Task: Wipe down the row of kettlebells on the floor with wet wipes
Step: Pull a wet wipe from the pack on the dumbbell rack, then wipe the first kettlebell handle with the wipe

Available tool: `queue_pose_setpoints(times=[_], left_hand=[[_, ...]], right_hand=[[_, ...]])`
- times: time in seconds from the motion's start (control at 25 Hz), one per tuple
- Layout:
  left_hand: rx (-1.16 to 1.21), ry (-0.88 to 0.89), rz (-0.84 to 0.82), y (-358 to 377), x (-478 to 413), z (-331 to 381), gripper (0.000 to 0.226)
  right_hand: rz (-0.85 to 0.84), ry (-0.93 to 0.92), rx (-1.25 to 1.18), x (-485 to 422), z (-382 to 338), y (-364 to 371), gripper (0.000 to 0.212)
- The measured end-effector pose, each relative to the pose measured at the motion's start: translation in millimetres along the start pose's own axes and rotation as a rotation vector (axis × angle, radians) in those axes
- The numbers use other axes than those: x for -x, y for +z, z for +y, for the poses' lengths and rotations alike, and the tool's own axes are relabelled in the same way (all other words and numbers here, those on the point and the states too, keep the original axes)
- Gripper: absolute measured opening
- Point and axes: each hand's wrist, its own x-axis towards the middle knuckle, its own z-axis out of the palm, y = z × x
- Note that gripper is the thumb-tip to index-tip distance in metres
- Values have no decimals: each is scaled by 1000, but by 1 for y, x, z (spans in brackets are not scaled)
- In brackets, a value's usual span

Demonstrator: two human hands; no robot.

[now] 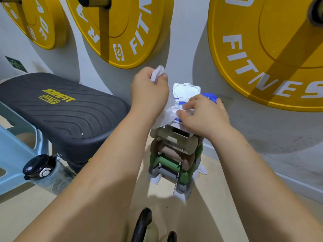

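Observation:
A blue and white pack of wet wipes (187, 95) lies on top of a small dumbbell rack, its white lid flipped open. My left hand (148, 89) is raised above the pack, pinching a white wet wipe (158, 74) that stretches down to the pack's opening. My right hand (204, 112) presses flat on the pack and holds it down. At the bottom edge, between my arms, a black kettlebell handle (142, 224) shows; the kettlebell's body is out of view.
The rack (174, 154) holds beige, brown, green and grey dumbbells and stands against the wall. Yellow weight plates (122, 32) hang on the wall above. A black padded bench (57, 110) and a dark-capped water bottle (42, 170) are at the left.

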Motion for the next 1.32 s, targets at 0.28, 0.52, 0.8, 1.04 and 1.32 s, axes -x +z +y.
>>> queue_pose_setpoints(times=[0.28,0.52,0.8,1.04,1.32], left_hand=[[-62,-164,-253,-13,21,-1,20],[154,-302,-507,-69,49,22,14],[367,-765,-665,-140,148,-28,31],[221,-901,-392,-200,181,-124,19],[-595,-427,-325,-241,175,-207,21]], right_hand=[[136,-37,-17,13,-9,3,28],[48,132,-893,62,-63,-23,26],[-715,306,-1213,162,-58,13,29],[-652,355,-855,186,-96,87,14],[-592,167,-625,199,-126,194,18]])
